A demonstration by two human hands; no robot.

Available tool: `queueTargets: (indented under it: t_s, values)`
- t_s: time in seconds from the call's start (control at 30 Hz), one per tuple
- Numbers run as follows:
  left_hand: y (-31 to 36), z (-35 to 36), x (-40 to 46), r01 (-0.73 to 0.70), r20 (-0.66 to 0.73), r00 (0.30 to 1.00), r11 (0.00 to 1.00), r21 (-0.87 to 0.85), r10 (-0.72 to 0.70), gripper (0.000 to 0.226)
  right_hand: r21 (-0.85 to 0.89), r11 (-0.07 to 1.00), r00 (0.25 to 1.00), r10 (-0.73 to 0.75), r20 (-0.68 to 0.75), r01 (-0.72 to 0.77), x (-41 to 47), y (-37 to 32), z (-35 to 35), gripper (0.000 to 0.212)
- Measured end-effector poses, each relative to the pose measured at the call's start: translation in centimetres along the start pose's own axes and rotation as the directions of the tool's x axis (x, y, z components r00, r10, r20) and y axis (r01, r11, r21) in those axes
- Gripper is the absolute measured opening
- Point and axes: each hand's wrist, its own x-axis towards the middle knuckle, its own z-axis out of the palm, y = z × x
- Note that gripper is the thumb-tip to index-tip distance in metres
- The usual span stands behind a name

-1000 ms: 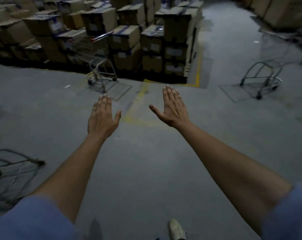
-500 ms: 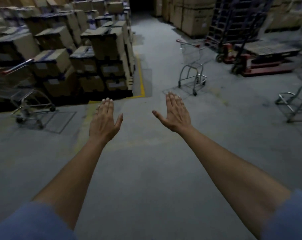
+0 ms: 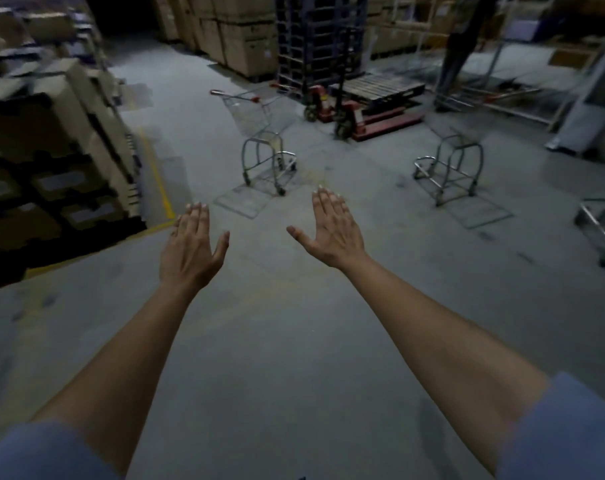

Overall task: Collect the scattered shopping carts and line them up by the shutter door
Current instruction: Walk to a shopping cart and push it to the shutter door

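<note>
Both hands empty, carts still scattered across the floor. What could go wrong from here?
1. The red pallet jack sits right behind the red-handled wire shopping cart; pushing that cart forward may ram it.
2. The frame is dim and blurred, so the open left hand and right hand could misjudge the thin handle.
3. The stacked cardboard boxes crowd the left side; a wide turn may clip them.

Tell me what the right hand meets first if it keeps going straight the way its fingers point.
Nothing close: the right hand is open over bare floor. Farther along, probably the red pallet truck, though depth is unclear.
</note>
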Motion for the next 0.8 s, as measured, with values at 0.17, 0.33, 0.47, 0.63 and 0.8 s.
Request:
queueTargets:
  t_s: [0.17,0.33,0.47,0.63,0.8]
  values:
    - [8.8,3.4,6.9,-0.156,0.019,0.987,0.984,-0.089,0.158,0.08,-0.054,0.979,0.981,0.195,-0.015,-0.195,-1.5,9.7,-0.9,0.111]
    - [19.2,7.1,13.0,-0.316,0.035,0.944,0.931,-0.186,0.327,0.081,-0.119,0.904,0.912,0.407,-0.048,-0.41,-4.0,18.8,-2.3,0.109]
    - [27.1,10.1,16.9,-0.445,0.058,0.878,0.854,-0.27,0.476,0.081,-0.148,0.816,0.829,0.553,-0.083,-0.559,-5.3,24.0,-3.4,0.109]
    - [35.1,12.1,22.2,-0.595,0.016,0.769,0.725,-0.348,0.639,0.08,-0.192,0.709,0.734,0.662,-0.152,-0.678,-5.6,29.0,-5.1,0.109]
    - [42.2,14.0,27.1,-0.695,-0.04,0.673,0.612,-0.377,0.739,0.081,-0.196,0.609,0.64,0.73,-0.239,-0.768,-5.4,33.0,-6.2,0.107]
